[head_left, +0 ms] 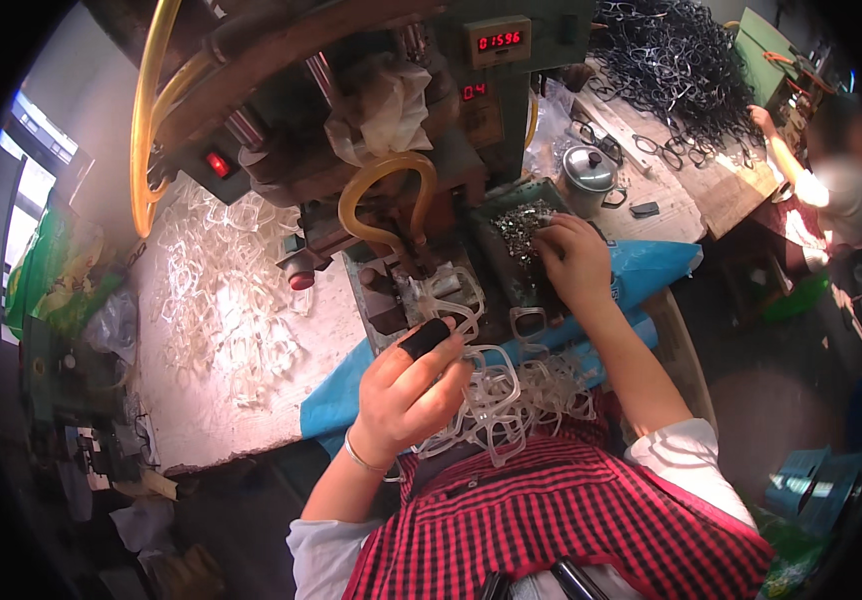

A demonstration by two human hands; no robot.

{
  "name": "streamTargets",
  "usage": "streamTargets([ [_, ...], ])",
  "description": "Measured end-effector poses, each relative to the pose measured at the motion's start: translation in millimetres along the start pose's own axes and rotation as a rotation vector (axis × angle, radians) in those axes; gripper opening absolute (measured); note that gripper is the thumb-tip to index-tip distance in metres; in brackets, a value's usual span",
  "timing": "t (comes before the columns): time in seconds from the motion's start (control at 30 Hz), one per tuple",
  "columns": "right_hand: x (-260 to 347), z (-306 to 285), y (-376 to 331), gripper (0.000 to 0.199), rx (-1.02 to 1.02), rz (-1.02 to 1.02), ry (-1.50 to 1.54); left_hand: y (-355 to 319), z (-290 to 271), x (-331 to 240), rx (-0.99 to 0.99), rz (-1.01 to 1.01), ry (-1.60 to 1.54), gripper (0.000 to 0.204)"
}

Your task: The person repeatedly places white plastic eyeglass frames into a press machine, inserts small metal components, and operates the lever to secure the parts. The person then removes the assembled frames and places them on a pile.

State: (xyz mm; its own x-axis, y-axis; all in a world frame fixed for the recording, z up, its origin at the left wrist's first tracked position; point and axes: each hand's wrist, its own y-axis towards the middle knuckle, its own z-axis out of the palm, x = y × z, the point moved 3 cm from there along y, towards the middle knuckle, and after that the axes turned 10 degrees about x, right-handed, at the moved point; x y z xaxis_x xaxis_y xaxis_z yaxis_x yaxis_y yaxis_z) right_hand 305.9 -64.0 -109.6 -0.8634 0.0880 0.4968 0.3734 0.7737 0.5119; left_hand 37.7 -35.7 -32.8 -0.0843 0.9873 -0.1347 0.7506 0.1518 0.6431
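Note:
My left hand (406,390), a black sleeve on one finger, pinches a clear plastic eyeglass frame (468,312) against the work spot of a press (431,285). Beside it, my right hand (579,262) reaches over a dark tray (525,292) holding a heap of small shiny metal parts (519,228). Its fingers are bent together at the heap's edge; whatever lies between the tips is too small to make out. Several more clear eyeglass frames (501,400) lie piled in my lap, below both hands.
A large heap of clear frames (226,290) covers the table's left side. The press head (301,170) and a yellow hose (351,190) overhang the work spot. Blue plastic sheeting (651,268) drapes the edge. A lidded metal pot (589,168), dark frames (671,70) and another person (836,200) are at right.

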Motion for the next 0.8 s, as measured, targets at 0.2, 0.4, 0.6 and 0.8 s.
streamTargets([
  [0.2,-15.5,-14.6,-25.3,0.010,-0.165,0.455,0.964,-68.8,-1.6,-7.6,-0.131,-0.405,-0.005,0.042],
  [0.4,-9.2,18.6,-12.2,0.015,-0.278,0.524,1.294,-54.8,18.8,-2.3,-0.067,-0.753,-0.433,0.040],
  [0.6,22.9,16.3,5.3,0.015,-0.081,0.497,1.146,-37.7,42.8,6.3,-0.058,-0.791,-0.502,0.021],
  [0.8,3.4,-20.8,-27.6,0.014,-0.073,0.314,0.575,-11.2,-11.3,33.7,0.422,-0.734,-0.421,0.009],
])
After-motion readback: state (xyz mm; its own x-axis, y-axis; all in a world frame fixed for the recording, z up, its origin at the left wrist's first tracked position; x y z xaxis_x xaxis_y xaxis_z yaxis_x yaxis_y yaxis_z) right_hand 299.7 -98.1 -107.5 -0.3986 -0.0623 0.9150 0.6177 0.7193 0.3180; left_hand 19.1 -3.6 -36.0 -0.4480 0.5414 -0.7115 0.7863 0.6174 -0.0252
